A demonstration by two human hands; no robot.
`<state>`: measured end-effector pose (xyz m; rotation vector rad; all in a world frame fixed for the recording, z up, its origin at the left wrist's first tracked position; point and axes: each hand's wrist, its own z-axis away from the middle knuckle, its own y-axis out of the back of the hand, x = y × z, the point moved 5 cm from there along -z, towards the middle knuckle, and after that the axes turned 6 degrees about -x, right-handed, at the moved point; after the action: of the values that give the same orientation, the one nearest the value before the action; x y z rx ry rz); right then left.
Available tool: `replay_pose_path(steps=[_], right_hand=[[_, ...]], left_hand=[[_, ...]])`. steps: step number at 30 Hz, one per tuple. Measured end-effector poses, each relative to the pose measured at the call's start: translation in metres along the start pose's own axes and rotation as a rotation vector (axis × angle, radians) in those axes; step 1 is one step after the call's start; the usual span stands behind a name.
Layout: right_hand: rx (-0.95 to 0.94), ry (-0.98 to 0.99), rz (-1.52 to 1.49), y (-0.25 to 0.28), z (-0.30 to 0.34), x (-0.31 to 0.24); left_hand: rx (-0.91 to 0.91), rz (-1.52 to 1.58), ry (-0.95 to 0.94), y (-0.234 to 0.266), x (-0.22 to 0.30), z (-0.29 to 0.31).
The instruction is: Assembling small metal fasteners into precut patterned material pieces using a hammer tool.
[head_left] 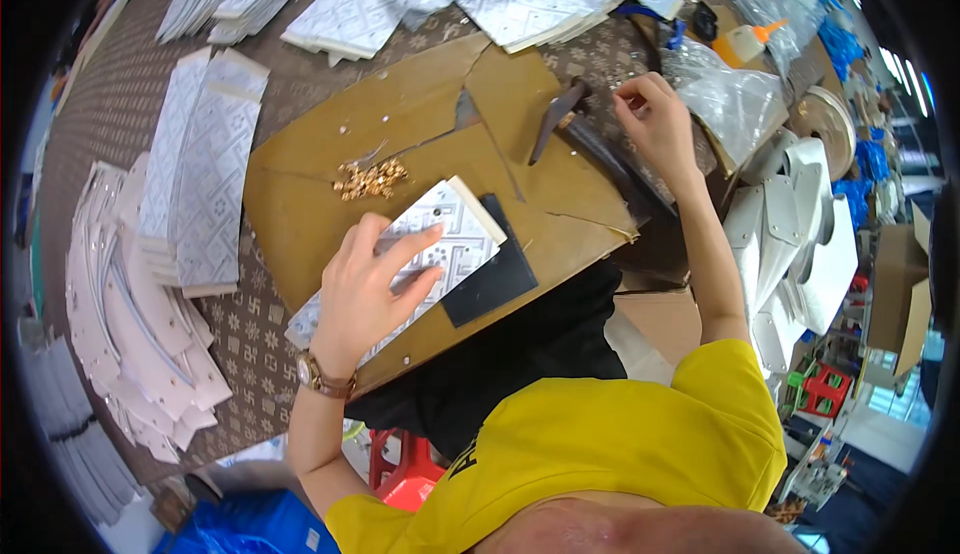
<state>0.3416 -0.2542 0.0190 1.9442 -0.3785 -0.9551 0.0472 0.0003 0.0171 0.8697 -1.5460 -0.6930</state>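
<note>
The single head view looks steeply down from above the wearer's yellow shirt (610,439), which fills the lower middle, and faces across the tan work board (300,184) toward the far side of the patterned table (262,354). It is near enough to show the left hand (365,289) and right hand (658,132) whole. Its wide fisheye field bends straight edges and ends in a dark, rounded rim.
</note>
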Motion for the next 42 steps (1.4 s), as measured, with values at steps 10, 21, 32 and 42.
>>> replay_pose_path(steps=[10,21,32,42], right_hand=[[-0.406,0.595,-0.483,-0.058,0.061,-0.156],[-0.361,1.006,-0.059,-0.056,0.077,-0.184],[0.016,0.238,0.368,-0.026,0.046,-0.070],[-0.307,-0.086,-0.304,0.030,0.091,-0.101]], left_hand=[[0.009,-0.023,0.020,-0.003,-0.003,0.004],[-0.016,-0.051,0.028,-0.006,-0.005,0.006],[-0.004,-0.020,0.029,-0.006,-0.006,0.008],[-0.004,-0.034,0.030,-0.006,-0.005,0.009]])
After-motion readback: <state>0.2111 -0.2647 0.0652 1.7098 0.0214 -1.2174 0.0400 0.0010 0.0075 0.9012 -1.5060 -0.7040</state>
